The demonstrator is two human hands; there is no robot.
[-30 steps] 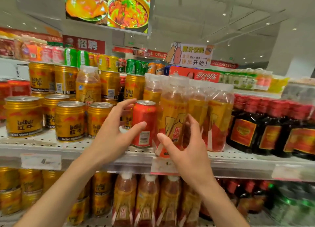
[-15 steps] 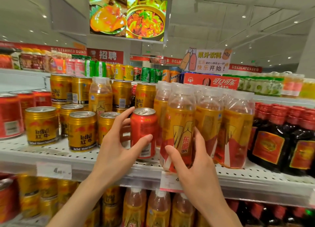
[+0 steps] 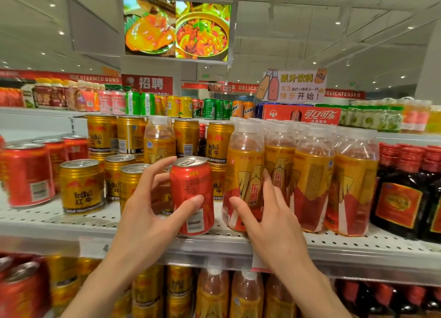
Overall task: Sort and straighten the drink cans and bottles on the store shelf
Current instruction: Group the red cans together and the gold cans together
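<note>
Two bare hands tidy drinks on a white perforated metal store shelf (image 3: 59,224).

At nine o'clock stand squat gold ribbed drink cans (image 3: 81,186). At centre, the left hand (image 3: 148,220) has its grip wrapped round a red aluminium can (image 3: 192,193) at the shelf's front edge, probably because it sits among unlike drinks. At three o'clock, the right hand (image 3: 272,224) rests spread against an orange-labelled clear plastic bottle (image 3: 243,174), grip loose, seemingly steadying it.
</note>
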